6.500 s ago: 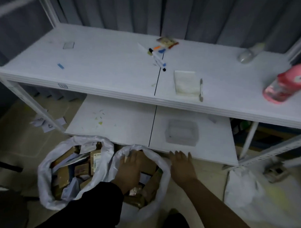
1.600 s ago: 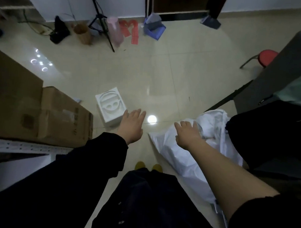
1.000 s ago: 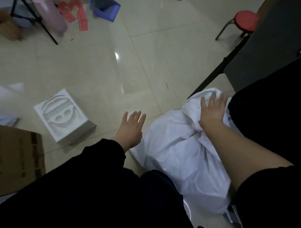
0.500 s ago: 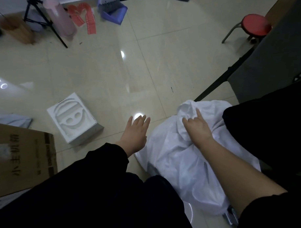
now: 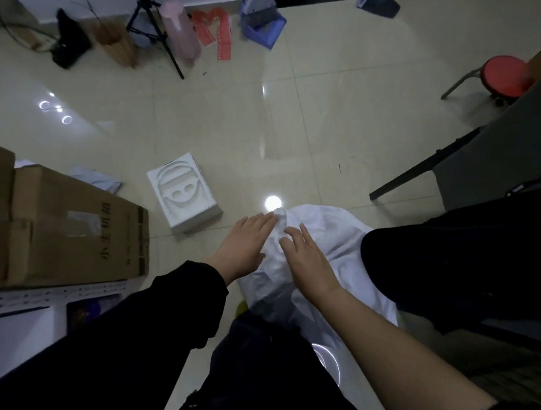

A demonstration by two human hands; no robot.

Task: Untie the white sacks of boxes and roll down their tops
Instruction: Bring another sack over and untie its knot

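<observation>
Glossy cream floor tiles [image 5: 296, 129] fill the frame, dim room, ceiling lights glinting off them. Upper left of the frame is cluttered: a black tripod [image 5: 155, 32], a pink bottle-like container [image 5: 180, 30] beside it, red paper strips [image 5: 217, 28] and a blue tray [image 5: 263, 26] at top centre. A red stool [image 5: 503, 75] sits at the upper right, partly cut off by a dark slanted panel [image 5: 494, 157]. At the left edge, a brown cardboard box [image 5: 72, 231] with printed characters on its side; just right of it, apart from it, a white foam packing block [image 5: 183, 192] lies on the tiles.

Now, centre frame: the white sack [image 5: 332, 237] sits on the floor, crumpled, its top bunched, wedged against a big black mass [image 5: 460, 257] on its right. Whether the top is tied, cannot tell from here.

Left hand [image 5: 243, 250], black sleeve [image 5: 154, 323] up to the wrist, reaches in with its fingers [image 5: 262, 221] straight and close together, tips at the sack's upper left edge, gripping nothing. Right hand [image 5: 307, 261], bare forearm, lies over the middle of the sack, fingers [image 5: 302, 236] stretched out and a little spread, flat toward the plastic, nothing pinched. The two hands are near each other, a narrow strip of white sack showing between them.

Lower centre, dark trouser legs [image 5: 272, 373]; a bit of yellow [image 5: 241, 306] peeks out by the sack's lower edge.
</observation>
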